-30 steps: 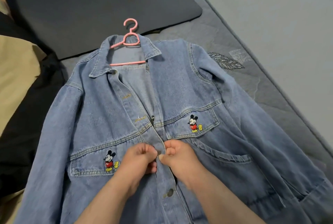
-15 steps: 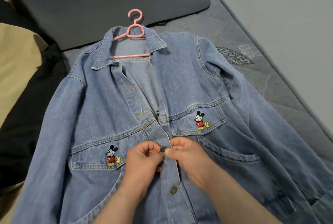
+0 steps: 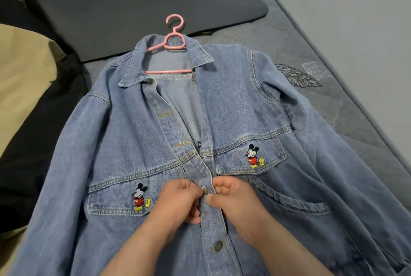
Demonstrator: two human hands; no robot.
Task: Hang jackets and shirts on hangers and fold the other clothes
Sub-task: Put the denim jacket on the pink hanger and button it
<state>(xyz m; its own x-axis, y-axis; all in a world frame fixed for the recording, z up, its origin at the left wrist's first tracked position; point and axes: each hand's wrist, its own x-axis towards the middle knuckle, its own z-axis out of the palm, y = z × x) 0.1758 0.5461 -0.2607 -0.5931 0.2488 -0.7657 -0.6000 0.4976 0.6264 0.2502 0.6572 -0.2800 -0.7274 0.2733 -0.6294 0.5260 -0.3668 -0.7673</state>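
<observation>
A blue denim jacket (image 3: 124,142) with cartoon mouse patches lies front up on the bed, a pink hanger (image 3: 173,40) inside its collar with the hook sticking out. My left hand (image 3: 178,202) and my right hand (image 3: 233,198) meet at the button placket at chest height. Both pinch the denim on either side of a metal button (image 3: 205,190), which shows fully through the placket. A lower button (image 3: 218,246) is fastened. Above my hands the front lies open.
A dark grey pillow (image 3: 133,4) lies beyond the hanger. Tan (image 3: 24,80) and black (image 3: 37,142) garments are piled at the left. The grey quilted mattress (image 3: 333,106) runs along a pale wall (image 3: 355,31) at the right.
The metal button, hidden between my fingers a second ago, has come through the buttonhole and now shows fully. My hands stayed at the placket.
</observation>
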